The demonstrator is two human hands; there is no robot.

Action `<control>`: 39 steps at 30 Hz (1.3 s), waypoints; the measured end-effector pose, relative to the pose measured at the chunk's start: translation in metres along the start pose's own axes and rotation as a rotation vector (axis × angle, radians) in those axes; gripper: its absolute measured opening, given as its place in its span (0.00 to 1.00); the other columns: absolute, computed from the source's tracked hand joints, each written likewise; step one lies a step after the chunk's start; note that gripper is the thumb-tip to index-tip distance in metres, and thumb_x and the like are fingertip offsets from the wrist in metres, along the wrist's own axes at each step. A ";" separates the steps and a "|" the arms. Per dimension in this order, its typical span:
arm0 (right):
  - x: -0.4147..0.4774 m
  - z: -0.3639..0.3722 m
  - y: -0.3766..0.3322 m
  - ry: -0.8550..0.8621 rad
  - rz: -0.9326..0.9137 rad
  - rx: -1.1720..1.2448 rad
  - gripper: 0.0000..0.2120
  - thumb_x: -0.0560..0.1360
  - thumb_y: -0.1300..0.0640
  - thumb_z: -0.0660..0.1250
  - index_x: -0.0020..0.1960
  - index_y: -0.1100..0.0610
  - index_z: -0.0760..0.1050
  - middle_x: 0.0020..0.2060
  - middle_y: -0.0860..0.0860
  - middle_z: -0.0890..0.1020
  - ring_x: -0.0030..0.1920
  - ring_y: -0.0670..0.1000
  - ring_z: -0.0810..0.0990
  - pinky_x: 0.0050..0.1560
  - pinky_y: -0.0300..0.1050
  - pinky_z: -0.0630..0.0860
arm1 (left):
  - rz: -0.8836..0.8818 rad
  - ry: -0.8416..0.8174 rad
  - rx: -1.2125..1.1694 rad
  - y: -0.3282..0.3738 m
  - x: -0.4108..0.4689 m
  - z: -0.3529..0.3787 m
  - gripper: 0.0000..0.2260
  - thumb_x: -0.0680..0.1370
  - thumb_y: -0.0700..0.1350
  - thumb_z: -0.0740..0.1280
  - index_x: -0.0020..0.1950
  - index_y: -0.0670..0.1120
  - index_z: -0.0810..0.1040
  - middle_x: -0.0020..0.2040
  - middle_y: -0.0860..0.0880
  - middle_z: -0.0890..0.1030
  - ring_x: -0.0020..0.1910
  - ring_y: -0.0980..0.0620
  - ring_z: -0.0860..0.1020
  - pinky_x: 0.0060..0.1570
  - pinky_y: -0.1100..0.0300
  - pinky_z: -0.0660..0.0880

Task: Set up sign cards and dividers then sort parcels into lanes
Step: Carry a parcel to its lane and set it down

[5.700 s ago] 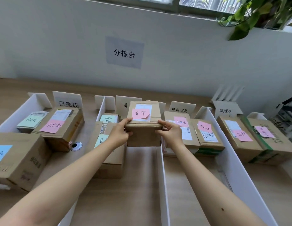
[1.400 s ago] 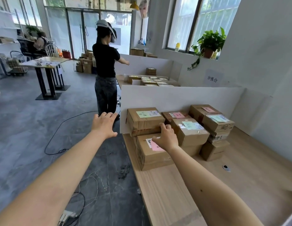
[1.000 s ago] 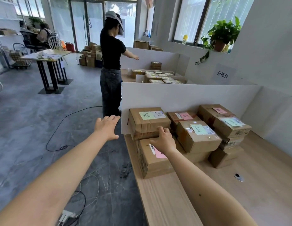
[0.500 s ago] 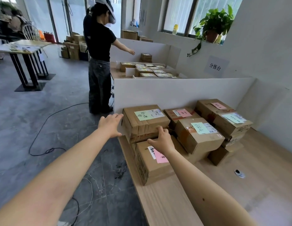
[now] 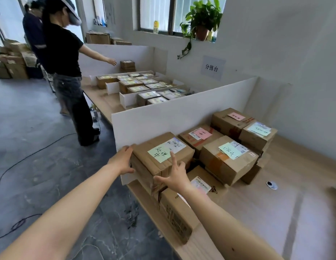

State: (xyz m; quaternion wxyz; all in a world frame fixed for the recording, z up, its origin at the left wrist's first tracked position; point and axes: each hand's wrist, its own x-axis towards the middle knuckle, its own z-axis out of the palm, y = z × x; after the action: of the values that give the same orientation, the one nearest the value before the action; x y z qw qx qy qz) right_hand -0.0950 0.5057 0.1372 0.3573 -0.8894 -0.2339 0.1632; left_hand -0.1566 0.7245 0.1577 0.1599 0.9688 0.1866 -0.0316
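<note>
While a second person [image 5: 64, 72] in a black top and a headset stood on the grey floor at the far left, reaching over the neighbouring sorting station, the left hand [image 5: 123, 159] lay flat against the left side of the top parcel [image 5: 163, 154], with its fingers straight and together and nothing closed inside it. That parcel, a brown carton with a green note [image 5: 159, 152] and a shipping label on its lid, sat on a lower carton [image 5: 178, 212] at the near left edge of the wooden surface [image 5: 276, 212], just in front of an upright white divider board [image 5: 163, 117]. The right hand [image 5: 175, 177] was spread wide over the parcel's near right corner. Its index finger lay up across the lid beside the green note, its thumb stretched left along the front face, and it gripped nothing. To the right a carton with a pink note [image 5: 199, 136] stood against the board. Next came a carton with a pale green note [image 5: 227, 156] stacked on others, and behind it two more cartons [image 5: 257, 134] near the wall. A round cable grommet [image 5: 272, 185] sat in the surface well apart from the stack. Above, a paper sign [image 5: 212, 68] was stuck to the wall below a potted plant [image 5: 203, 17] on the window sill.
</note>
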 end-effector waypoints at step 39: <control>-0.075 -0.014 -0.012 0.472 0.131 0.380 0.42 0.68 0.62 0.75 0.75 0.43 0.59 0.71 0.45 0.63 0.67 0.47 0.64 0.66 0.41 0.67 | 0.657 0.186 -0.442 0.054 0.006 0.003 0.46 0.57 0.42 0.83 0.72 0.48 0.66 0.63 0.41 0.76 0.59 0.38 0.73 0.58 0.50 0.69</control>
State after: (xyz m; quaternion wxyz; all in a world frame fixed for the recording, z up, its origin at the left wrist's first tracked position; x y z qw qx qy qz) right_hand -0.1548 0.4659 0.1649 0.5504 -0.8331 -0.0520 0.0157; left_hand -0.1307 0.6786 0.1699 0.3485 0.9178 -0.1170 0.1499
